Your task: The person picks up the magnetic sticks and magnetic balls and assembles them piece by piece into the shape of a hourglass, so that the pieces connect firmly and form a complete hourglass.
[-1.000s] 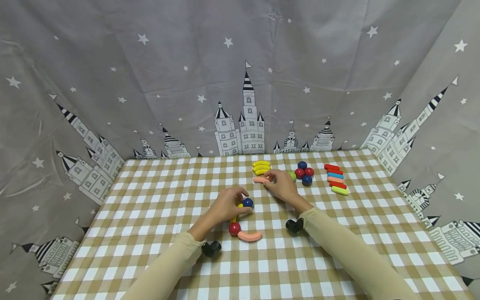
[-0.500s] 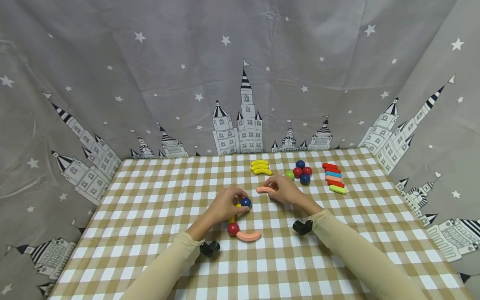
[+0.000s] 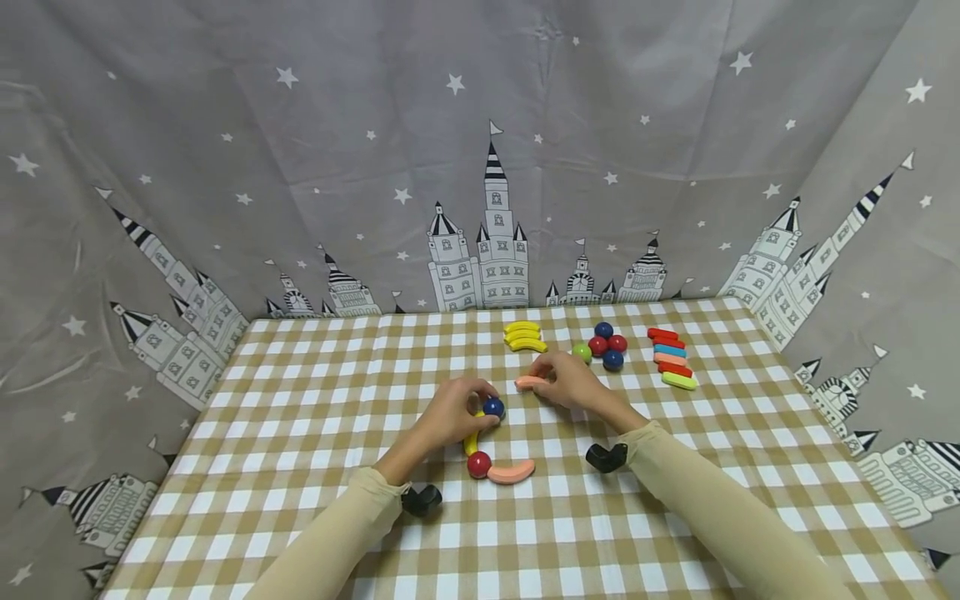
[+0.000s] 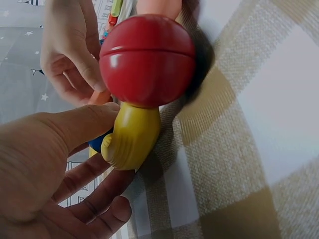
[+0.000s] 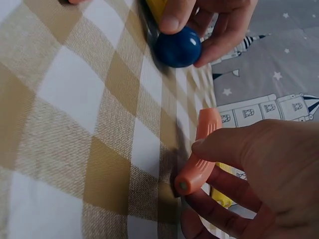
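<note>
My left hand point(image 3: 459, 410) pinches a blue ball point(image 3: 493, 407) between thumb and fingers, low over the cloth. A yellow curved stick point(image 4: 133, 134) runs from the ball toward me to a red ball point(image 4: 147, 60). A salmon curved stick point(image 3: 512, 472) extends rightward from that red ball. Farther off and to the right, my right hand point(image 3: 568, 381) holds another salmon curved stick point(image 5: 202, 149) by thumb and fingers, one end near the cloth. A gap separates this stick from the blue ball point(image 5: 178, 47). Fingers partly cover the yellow stick in the head view.
At the back of the checked tablecloth point(image 3: 300, 467) lie several yellow curved sticks point(image 3: 522, 335). Right of them are a green ball point(image 3: 582, 353) and a cluster of red and blue balls point(image 3: 612, 360). Several straight coloured sticks point(image 3: 671, 350) form a row farther right.
My right hand has drawn the salmon stick away from the yellow ones, toward me. The red ball and its attached salmon stick have swung slightly right. My left hand stays on the blue ball.
</note>
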